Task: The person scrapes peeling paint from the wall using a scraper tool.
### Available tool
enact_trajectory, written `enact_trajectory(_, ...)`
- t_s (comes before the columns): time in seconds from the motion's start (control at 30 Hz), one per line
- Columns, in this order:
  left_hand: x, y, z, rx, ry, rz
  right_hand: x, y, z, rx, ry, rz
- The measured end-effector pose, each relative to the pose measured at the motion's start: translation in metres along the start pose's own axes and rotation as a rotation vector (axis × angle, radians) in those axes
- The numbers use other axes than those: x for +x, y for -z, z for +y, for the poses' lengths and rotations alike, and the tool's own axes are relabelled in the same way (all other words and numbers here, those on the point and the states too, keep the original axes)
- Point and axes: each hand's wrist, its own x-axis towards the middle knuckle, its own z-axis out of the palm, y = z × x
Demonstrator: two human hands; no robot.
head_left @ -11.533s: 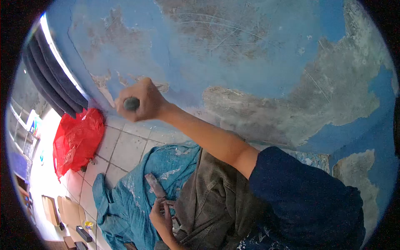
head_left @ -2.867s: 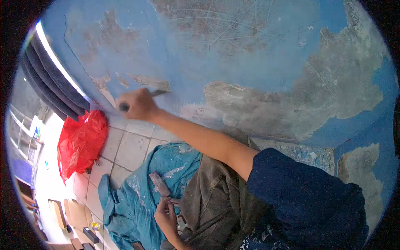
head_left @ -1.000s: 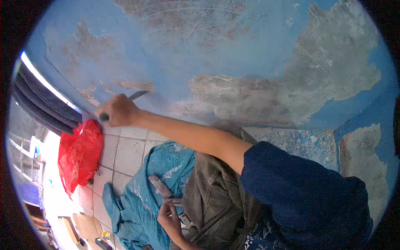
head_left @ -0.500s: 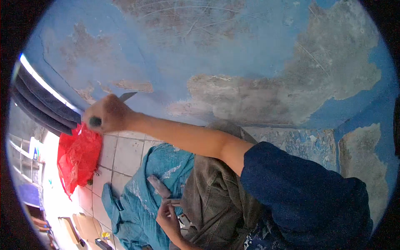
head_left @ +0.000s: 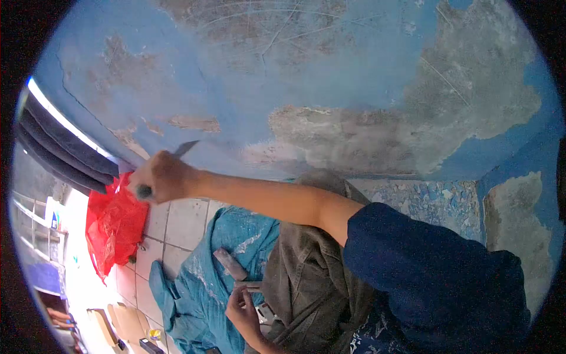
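Observation:
My right hand (head_left: pixel 164 177), reaching far to the left on an outstretched arm, is closed around a scraper (head_left: pixel 186 148). Its dark handle end pokes out below the fist, and the flat grey blade points up toward the peeling blue wall (head_left: pixel 236 82). Whether the blade touches the wall I cannot tell. Lower down, my left hand (head_left: pixel 243 310) has its fingers curled in a pinch by a thin pale bar (head_left: pixel 249 287); what is between the fingers is unclear. A greyish block (head_left: pixel 230 264) lies beside it on a teal cloth (head_left: pixel 203 277) with white smears.
A red plastic bag (head_left: pixel 115 227) sits on the tiled floor (head_left: pixel 183 224) beneath dark hanging fabric (head_left: pixel 65 144). Brown-grey cloth (head_left: pixel 312 259) covers my legs. Another person's hand (head_left: pixel 59 317) shows at the lower left edge, near tan pieces (head_left: pixel 130 321).
My right hand with the scraper has moved slightly down and to the right. The left hand keeps its place by the pale bar; the whole view has shifted a little.

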Motion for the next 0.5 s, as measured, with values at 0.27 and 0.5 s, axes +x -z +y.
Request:
enact_trajectory(0.27, 0.001, 0.003, 0.006, 0.025, -0.005, -0.019, -0.005, -0.013, 0.005, 0.035, -0.033, 0.025)
enact_trajectory(0.5, 0.001, 0.002, 0.010, 0.017, 0.003, -0.033, -0.005, 0.001, 0.035, -0.057, -0.118, 0.057)
